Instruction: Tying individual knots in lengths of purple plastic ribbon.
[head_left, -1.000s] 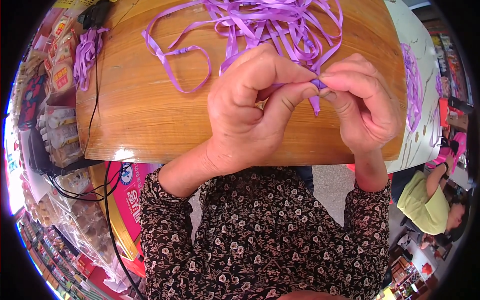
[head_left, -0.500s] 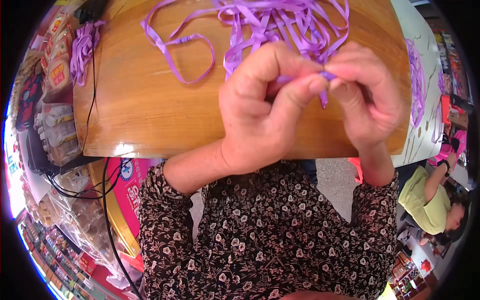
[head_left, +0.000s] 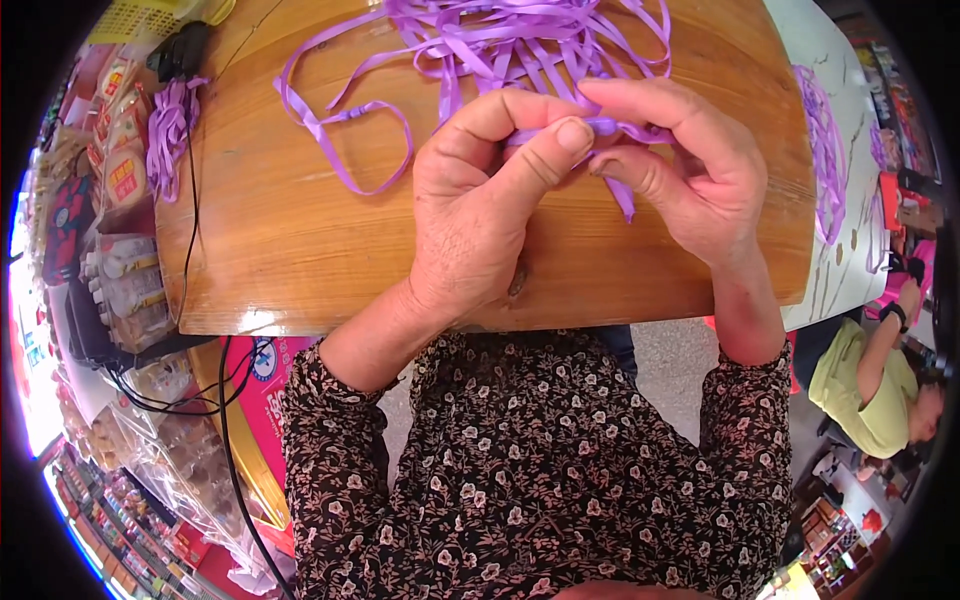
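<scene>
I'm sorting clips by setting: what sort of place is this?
Probably a small shop or market stall. Packaged goods are stacked at the left, more stocked shelves show below, and the hands work purple ribbon on a wooden table with another seated person nearby.

A small shop — shelves of packaged goods (head_left: 120, 290) crowd the left, beside a wooden table (head_left: 300, 250) strewn with ribbon (head_left: 500, 45).

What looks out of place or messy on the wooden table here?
Nothing is damaged or spilled. The purple ribbon lies in a loose tangled heap at the far side of the wooden table, with one loop trailing off to the left. The left hand and right hand pinch one strand between them.
</scene>
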